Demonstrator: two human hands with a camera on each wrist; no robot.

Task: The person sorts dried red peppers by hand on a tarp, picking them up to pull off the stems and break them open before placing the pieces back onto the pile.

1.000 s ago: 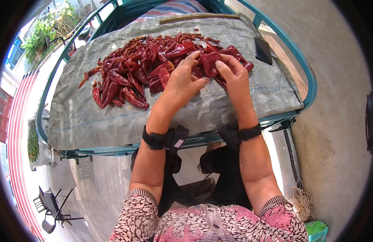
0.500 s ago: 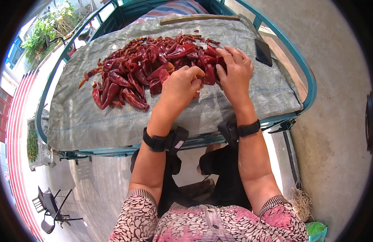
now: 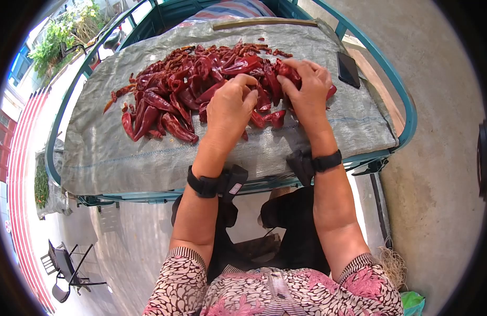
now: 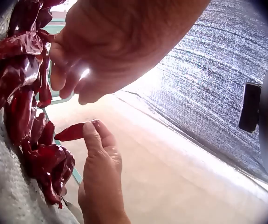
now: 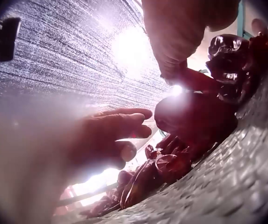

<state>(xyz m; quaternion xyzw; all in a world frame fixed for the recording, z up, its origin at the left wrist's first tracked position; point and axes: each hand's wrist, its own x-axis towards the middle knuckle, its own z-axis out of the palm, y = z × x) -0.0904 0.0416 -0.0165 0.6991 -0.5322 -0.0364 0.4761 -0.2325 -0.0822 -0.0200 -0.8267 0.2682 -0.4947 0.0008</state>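
A heap of shiny dried red chili peppers (image 3: 185,84) lies spread on a grey woven sheet (image 3: 148,168). At its right end my right hand (image 3: 312,89) pinches a red chili (image 4: 71,132) between thumb and fingers, as the left wrist view shows. My left hand (image 3: 228,108) hovers at the heap's near edge. Its fingers are loosely bent, with nothing seen between them in the right wrist view. Between the hands, on the sheet, lies a loose chili (image 3: 268,119).
A black phone (image 3: 348,69) lies on the sheet's right side. Behind the heap is a wooden strip (image 3: 264,23). Teal rails (image 3: 406,113) border the cart bed. A black folding chair (image 3: 69,268) stands on the ground at left.
My right hand has shifted from a broad chili to the heap's right end. My left hand has drawn in its spread fingers and moved slightly left. A chili now shows on the sheet between them.
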